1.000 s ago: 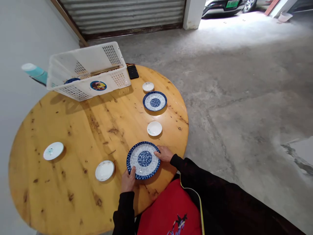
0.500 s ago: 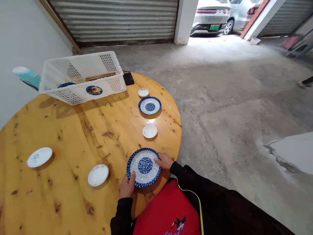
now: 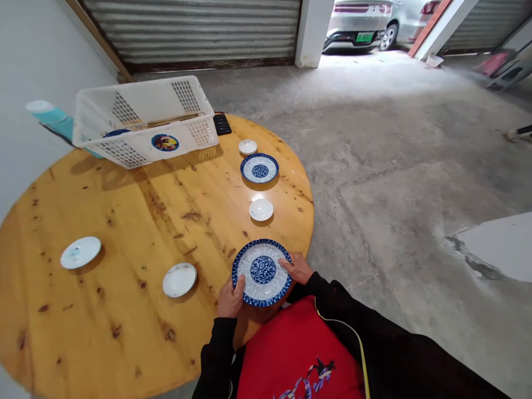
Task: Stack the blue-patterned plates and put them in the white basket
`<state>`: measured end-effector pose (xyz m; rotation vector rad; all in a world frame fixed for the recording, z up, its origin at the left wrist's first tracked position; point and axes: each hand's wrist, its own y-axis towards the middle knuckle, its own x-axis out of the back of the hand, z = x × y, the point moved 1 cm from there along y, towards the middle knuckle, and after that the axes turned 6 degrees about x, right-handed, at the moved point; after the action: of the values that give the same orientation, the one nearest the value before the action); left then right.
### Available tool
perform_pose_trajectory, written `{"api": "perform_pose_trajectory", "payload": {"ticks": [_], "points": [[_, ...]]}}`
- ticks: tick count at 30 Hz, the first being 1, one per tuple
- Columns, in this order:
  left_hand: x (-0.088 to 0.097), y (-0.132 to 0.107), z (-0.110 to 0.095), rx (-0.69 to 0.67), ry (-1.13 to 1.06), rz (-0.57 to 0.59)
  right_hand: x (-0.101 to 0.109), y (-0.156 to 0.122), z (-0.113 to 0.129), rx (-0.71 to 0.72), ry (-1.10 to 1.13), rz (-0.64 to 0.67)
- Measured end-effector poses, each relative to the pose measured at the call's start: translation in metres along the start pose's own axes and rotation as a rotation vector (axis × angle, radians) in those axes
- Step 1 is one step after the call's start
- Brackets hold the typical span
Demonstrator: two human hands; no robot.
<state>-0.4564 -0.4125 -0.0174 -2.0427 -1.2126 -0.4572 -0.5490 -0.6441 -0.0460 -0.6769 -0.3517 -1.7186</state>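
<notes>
Two hands bracket the blue-patterned plate (image 3: 262,271) at the near right edge of the round table (image 3: 124,221): the left hand (image 3: 231,298) grips its near-left rim, the right hand (image 3: 296,269) rests on its right rim, fingers laid over the edge. The plate lies flat between them, round with no long axis, equally close to both; a small white dish (image 3: 261,209) sits just beyond

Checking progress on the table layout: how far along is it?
Set out: far blue plate, four small white saucers, e.g.. In hand: left hand and right hand grip the near blue plate at the table edge. Left: the basket holds another blue-rimmed dish.
</notes>
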Motion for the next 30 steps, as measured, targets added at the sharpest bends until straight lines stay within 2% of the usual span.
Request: {"api": "perform_pose_trajectory", "payload": {"ticks": [3, 6, 10, 12, 15, 19, 24, 27, 30], "points": [[-0.006, -0.005, -0.008, -0.008, 0.024, 0.005, 0.007, -0.013, -0.002, 0.025, 0.07, -0.057], [-0.012, -0.005, -0.02, -0.015, 0.033, 0.011, 0.019, -0.02, -0.006, -0.008, 0.086, -0.092], [-0.03, 0.002, -0.052, -0.068, 0.001, 0.01, 0.051, -0.017, -0.019, -0.035, 0.078, -0.115], [-0.046, 0.007, -0.074, -0.089, -0.024, 0.0, 0.077, -0.013, -0.03, -0.022, 0.069, -0.138], [-0.08, 0.015, -0.116, -0.107, -0.078, -0.015, 0.125, -0.006, -0.053, -0.017, 0.044, -0.174], [-0.137, 0.023, -0.179, -0.11, -0.151, -0.013, 0.199, -0.004, -0.094, -0.011, -0.011, -0.202], [-0.209, 0.034, -0.25, -0.144, -0.209, 0.061, 0.288, -0.012, -0.143, -0.018, -0.064, -0.231], [-0.241, 0.042, -0.282, -0.162, -0.178, 0.078, 0.329, -0.015, -0.165, -0.048, -0.093, -0.255], [-0.26, 0.05, -0.305, -0.185, -0.134, 0.099, 0.353, -0.015, -0.18, -0.064, -0.096, -0.27]]}}
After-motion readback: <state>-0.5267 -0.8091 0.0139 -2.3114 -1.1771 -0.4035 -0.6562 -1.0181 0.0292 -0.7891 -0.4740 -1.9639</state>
